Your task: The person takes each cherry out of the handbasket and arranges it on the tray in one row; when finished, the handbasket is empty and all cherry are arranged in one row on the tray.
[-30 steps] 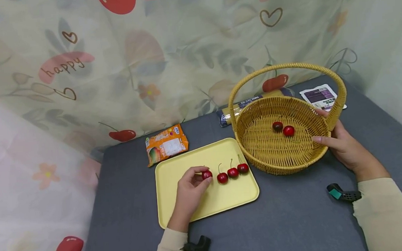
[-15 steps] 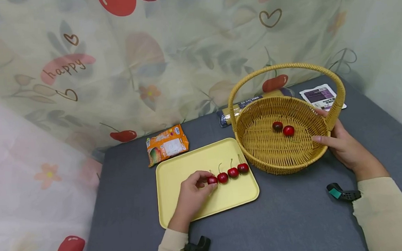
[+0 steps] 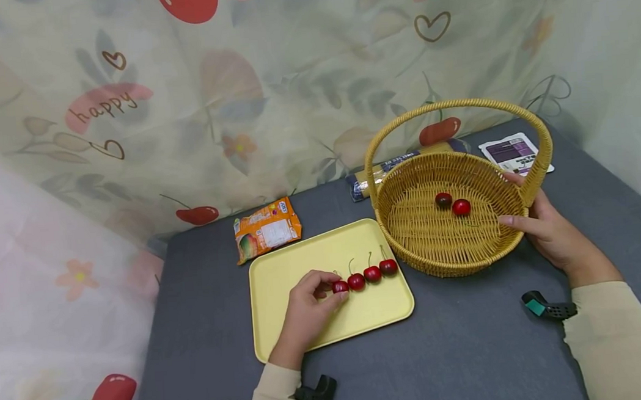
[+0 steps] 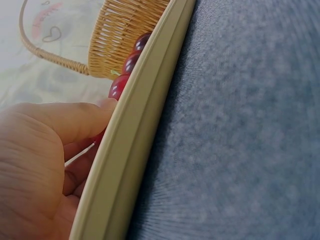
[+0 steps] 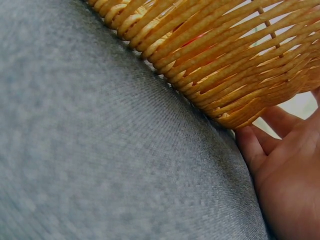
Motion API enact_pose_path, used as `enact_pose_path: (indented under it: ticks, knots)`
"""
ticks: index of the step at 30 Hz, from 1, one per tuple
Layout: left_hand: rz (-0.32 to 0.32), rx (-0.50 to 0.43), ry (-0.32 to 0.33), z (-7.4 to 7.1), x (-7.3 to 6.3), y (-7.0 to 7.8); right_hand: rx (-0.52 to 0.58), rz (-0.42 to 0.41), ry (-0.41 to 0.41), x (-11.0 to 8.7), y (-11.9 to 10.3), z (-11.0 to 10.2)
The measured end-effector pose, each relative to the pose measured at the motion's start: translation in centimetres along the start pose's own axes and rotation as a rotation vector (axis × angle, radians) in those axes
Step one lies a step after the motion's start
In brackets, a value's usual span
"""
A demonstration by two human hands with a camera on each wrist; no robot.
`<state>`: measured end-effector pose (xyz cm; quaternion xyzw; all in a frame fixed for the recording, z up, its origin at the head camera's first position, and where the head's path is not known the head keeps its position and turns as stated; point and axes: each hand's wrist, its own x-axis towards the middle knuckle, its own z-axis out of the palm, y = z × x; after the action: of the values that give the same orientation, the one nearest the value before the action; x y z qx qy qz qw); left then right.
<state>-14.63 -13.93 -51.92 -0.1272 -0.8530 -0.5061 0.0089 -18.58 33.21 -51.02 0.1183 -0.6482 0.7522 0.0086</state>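
Observation:
In the head view my left hand (image 3: 306, 310) is over the pale yellow tray (image 3: 284, 272), pinching a dark red cherry (image 3: 340, 287) between thumb and fingers. That cherry sits at the left end of a row with three other stemmed cherries (image 3: 372, 274). The left wrist view shows the thumb right by the tray's rim (image 4: 131, 125), with the pinched cherry mostly hidden. My right hand (image 3: 556, 242) grips the right side of a wicker basket (image 3: 440, 269), thumb over its rim. Two cherries (image 3: 461, 208) lie inside the basket, which stands on the table.
An orange snack packet (image 3: 267, 229) lies behind the tray. Behind the basket are a long blue and gold package (image 3: 359, 186) and a white and purple packet (image 3: 510, 153). The basket's tall handle (image 3: 458, 105) arches overhead. A printed curtain (image 3: 292, 91) hangs along the back.
My left hand has moved slightly right and toward me, bringing its cherry down to the left end of the row. The right hand and the basket have stayed in place.

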Motion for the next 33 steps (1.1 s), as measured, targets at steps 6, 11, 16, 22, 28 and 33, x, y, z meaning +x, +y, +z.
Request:
enact_pose_path:
  ticks: [6, 11, 16, 22, 28, 33]
  knots:
    - [-0.009, 0.001, -0.006, 0.05, 0.03, 0.01, -0.002, -0.012, -0.010, 0.07, 0.02, -0.07]
    - [-0.010, -0.005, -0.008, 0.08, 0.01, -0.01, -0.003, -0.015, -0.016, 0.11, 0.09, -0.12]
    - [0.006, -0.015, -0.001, 0.08, 0.03, -0.08, -0.013, 0.003, -0.005, 0.06, -0.08, -0.04]
    - [0.010, -0.024, 0.013, 0.08, 0.05, -0.09, -0.017, 0.005, -0.004, -0.06, -0.18, -0.04]
    - [0.017, -0.033, 0.023, 0.04, 0.15, 0.02, -0.015, 0.002, -0.004, -0.04, -0.16, -0.06]
    - [0.030, -0.052, 0.036, -0.03, 0.17, -0.09, -0.009, -0.014, -0.014, 0.10, 0.05, -0.17]
